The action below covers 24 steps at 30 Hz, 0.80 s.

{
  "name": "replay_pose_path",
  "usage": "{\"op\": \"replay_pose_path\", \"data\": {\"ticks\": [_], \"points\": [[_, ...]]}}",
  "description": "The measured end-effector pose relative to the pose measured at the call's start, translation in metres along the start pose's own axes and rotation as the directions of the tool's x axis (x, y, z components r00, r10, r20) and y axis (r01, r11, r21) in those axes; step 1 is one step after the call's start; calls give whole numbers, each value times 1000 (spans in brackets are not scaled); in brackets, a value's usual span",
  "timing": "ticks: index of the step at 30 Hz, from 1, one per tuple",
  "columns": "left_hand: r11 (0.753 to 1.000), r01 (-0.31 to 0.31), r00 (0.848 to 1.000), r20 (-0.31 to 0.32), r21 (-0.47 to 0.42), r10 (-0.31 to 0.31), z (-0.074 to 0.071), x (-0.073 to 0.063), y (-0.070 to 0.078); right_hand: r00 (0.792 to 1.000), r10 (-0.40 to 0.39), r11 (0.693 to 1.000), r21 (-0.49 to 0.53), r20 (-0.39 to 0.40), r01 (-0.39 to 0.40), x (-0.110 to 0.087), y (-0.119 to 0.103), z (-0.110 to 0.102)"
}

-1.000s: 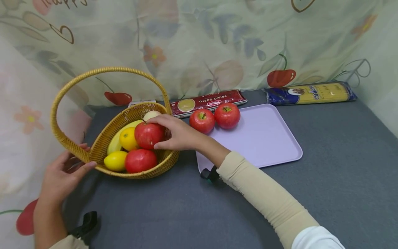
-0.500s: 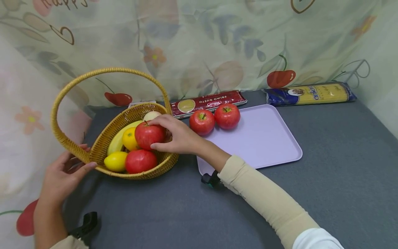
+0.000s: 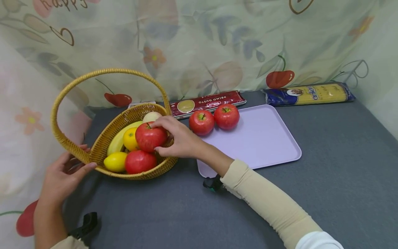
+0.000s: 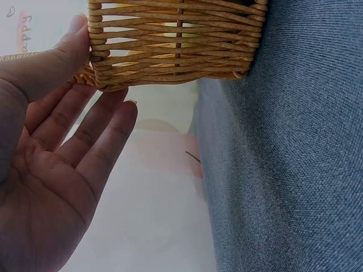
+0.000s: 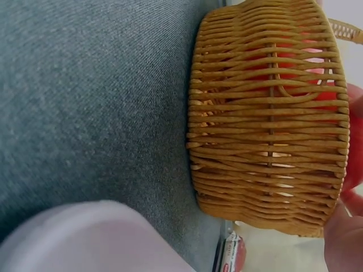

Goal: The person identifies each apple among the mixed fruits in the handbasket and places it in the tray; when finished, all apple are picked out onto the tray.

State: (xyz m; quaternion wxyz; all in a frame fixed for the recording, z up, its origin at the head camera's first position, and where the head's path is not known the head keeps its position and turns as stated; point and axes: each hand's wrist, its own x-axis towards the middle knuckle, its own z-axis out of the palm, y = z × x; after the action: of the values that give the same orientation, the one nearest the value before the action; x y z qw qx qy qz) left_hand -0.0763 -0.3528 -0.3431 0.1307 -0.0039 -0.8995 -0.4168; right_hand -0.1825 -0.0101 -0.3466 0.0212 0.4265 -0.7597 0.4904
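Observation:
A wicker basket (image 3: 161, 168) with a tall hooped handle holds a banana (image 3: 115, 142), an orange (image 3: 130, 139), a lemon (image 3: 115, 162), a lower red apple (image 3: 141, 162) and a pale round fruit (image 3: 151, 117). My right hand (image 3: 180, 138) holds an upper red apple (image 3: 150, 137) between thumb and fingers, over the basket's right side. At the basket's left end, my left hand (image 3: 63, 173) pinches the rim near the handle's foot. The left wrist view shows that thumb on one side of the weave (image 4: 176, 45) and the fingers on the other.
A lilac tray (image 3: 264, 138) lies right of the basket, with two red apples (image 3: 201, 122) at its far left corner. Behind are a red packet (image 3: 208, 102) and a blue-and-yellow pasta packet (image 3: 309, 94). A patterned curtain (image 3: 199, 45) hangs along the back.
The upper apple shifts very slightly in my right hand's grip, and that hand moves slightly down. The orange shifts a little right. My left hand stays on the basket.

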Motion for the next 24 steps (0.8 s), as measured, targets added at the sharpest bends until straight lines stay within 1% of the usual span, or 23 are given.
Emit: {"op": "replay_pose_path", "data": {"ticks": [5,11,17,24], "points": [[1000,-5,1000,-9,4,5,0,0,0,1000,20,999,-42,8,-20,-1,-3,2],[1000,-10,1000,-11,11,10,-1,1,-1,1000,18,997,-73,-4,-18,-1,-6,6],[1000,-20,1000,-6,12,20,-1,1,-2,1000,-3,997,-73,-21,2,1,-8,11],[1000,-12,1000,-6,15,12,0,0,-1,1000,0,996,-91,-7,-1,2,-9,12]]}}
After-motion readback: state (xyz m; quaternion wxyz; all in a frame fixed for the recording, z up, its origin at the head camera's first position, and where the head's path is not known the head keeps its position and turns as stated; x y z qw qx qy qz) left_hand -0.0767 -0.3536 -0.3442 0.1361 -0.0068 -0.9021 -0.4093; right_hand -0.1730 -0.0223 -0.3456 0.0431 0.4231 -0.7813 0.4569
